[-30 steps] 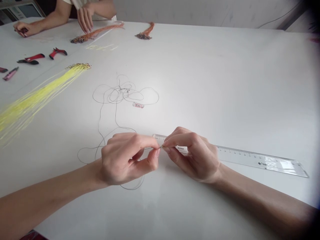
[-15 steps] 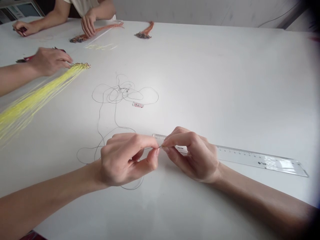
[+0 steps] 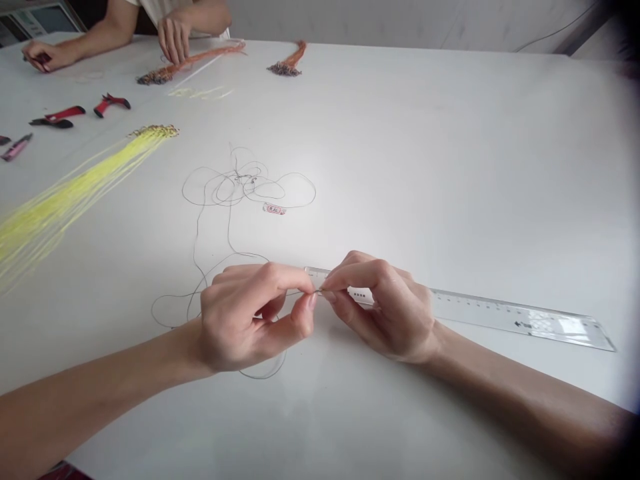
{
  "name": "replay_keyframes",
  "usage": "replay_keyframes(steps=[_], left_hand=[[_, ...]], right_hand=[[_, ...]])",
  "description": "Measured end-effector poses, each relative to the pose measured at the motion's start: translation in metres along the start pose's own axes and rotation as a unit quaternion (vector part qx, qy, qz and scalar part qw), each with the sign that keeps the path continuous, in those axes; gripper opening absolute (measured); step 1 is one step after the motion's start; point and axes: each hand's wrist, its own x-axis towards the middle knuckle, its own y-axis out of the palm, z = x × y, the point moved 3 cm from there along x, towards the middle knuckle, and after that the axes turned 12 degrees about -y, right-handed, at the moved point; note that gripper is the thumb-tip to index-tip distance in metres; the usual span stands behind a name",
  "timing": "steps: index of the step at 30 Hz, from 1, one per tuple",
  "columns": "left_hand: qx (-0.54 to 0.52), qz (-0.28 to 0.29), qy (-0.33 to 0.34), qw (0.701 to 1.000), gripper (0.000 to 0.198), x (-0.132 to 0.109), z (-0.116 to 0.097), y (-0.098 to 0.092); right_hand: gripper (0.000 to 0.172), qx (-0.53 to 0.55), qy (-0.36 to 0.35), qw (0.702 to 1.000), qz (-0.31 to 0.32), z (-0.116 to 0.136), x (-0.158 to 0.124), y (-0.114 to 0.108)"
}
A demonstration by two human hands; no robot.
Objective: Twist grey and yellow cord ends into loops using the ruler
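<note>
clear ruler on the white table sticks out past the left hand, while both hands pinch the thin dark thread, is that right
Wrong hand: the head view shows the clear ruler on the white table sticking out past the right hand. Both hands do pinch the thin dark thread.

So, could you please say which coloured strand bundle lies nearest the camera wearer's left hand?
The long bundle of yellow strands, left of that left hand; the longer orange bundle and shorter orange bundle lie farther across the white table.
</note>
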Motion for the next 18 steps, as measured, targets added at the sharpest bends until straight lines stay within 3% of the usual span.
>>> replay_keyframes(steps=[18], left_hand=[[0.007, -0.002, 0.002, 1.000, 0.008, -0.0007, 0.0037, 0.0001]], right_hand=[[0.022, -0.006, 0.018, 1.000, 0.001, -0.0005, -0.0020, 0.0005]])
